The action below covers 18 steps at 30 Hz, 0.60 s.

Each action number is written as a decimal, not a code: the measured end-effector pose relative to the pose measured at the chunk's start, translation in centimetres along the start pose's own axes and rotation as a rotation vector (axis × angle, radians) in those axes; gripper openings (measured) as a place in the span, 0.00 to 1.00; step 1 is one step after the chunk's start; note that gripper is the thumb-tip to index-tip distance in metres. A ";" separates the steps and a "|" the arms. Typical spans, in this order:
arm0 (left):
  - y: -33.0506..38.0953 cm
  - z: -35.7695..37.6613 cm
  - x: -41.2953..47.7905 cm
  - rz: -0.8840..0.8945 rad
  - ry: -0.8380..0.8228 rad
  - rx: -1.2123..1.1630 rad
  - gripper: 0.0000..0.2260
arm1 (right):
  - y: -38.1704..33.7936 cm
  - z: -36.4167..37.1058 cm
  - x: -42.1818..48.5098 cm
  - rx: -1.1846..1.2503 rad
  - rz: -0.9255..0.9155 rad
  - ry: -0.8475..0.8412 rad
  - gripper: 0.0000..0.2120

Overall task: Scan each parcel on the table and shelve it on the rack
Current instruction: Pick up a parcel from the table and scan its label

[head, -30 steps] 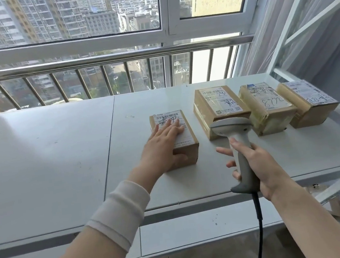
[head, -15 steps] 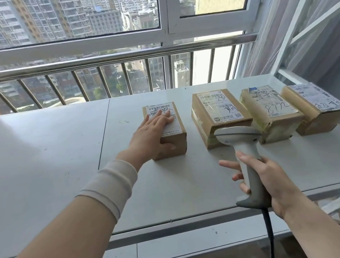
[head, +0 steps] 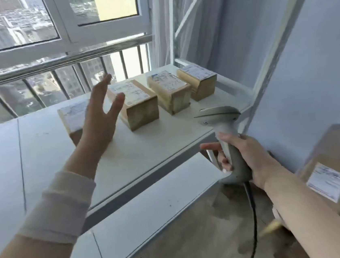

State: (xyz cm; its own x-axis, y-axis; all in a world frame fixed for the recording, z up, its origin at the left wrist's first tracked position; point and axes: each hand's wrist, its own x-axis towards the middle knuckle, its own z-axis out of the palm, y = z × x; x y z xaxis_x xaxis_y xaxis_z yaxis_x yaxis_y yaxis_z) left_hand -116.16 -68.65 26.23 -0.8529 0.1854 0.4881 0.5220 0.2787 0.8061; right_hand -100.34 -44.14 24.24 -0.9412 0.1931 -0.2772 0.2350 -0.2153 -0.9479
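Note:
Several brown cardboard parcels with white labels stand in a row on the white table. My left hand hovers open, fingers spread, in front of the leftmost parcel and partly hides it. To its right stand a second parcel, a third parcel and a fourth parcel. My right hand grips the handle of a grey corded barcode scanner, held off the table's near right edge, its head facing the parcels.
A white rack frame rises at the table's right end against a pale blue wall. More labelled cardboard boxes lie low at the right. A window with a metal railing runs behind the table. The floor below is grey concrete.
My left hand has lifted off the leftmost parcel and now hovers open above it. The view has swung right and tilted. The scanner stays in my right hand.

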 end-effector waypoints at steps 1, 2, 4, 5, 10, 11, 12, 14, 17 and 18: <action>1.8 2.7 -1.3 -0.041 -0.033 -0.156 0.21 | 0.1 -0.9 -1.2 0.023 -0.004 0.039 0.14; 3.5 5.6 -2.9 -0.093 -0.078 -0.283 0.19 | 0.3 -1.8 -2.4 0.054 -0.009 0.080 0.12; 6.4 11.1 -6.4 -0.244 -0.200 -0.460 0.17 | 0.7 -3.7 -5.4 0.114 -0.023 0.171 0.10; 7.7 13.7 -8.2 -0.345 -0.282 -0.548 0.15 | 0.9 -4.8 -7.1 0.128 -0.029 0.217 0.10; 13.1 23.3 -16.2 -0.651 -0.570 -0.793 0.14 | 1.7 -11.4 -16.1 0.139 -0.018 0.403 0.12; 14.3 24.8 -17.7 -0.673 -0.606 -0.803 0.17 | 1.9 -12.9 -17.9 0.156 -0.035 0.456 0.10; 15.4 26.3 -19.2 -0.683 -0.641 -0.810 0.18 | 2.3 -14.3 -19.7 0.180 -0.057 0.500 0.07; 17.9 29.3 -22.2 -0.689 -0.712 -0.812 0.17 | 3.2 -17.6 -23.4 0.209 -0.082 0.556 0.06; 22.0 33.9 -27.0 -0.688 -0.829 -0.776 0.17 | 4.8 -22.6 -29.0 0.204 -0.090 0.675 0.07; 23.4 35.4 -28.7 -0.684 -0.871 -0.772 0.17 | 5.3 -24.4 -31.0 0.211 -0.090 0.706 0.08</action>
State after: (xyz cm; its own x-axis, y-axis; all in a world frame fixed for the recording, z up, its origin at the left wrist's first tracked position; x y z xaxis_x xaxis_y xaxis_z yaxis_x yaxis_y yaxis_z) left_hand -78.96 -34.07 19.24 -0.5006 0.8371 -0.2207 -0.3874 0.0114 0.9218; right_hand -64.03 -27.92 24.01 -0.5578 0.7727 -0.3029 0.0458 -0.3358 -0.9408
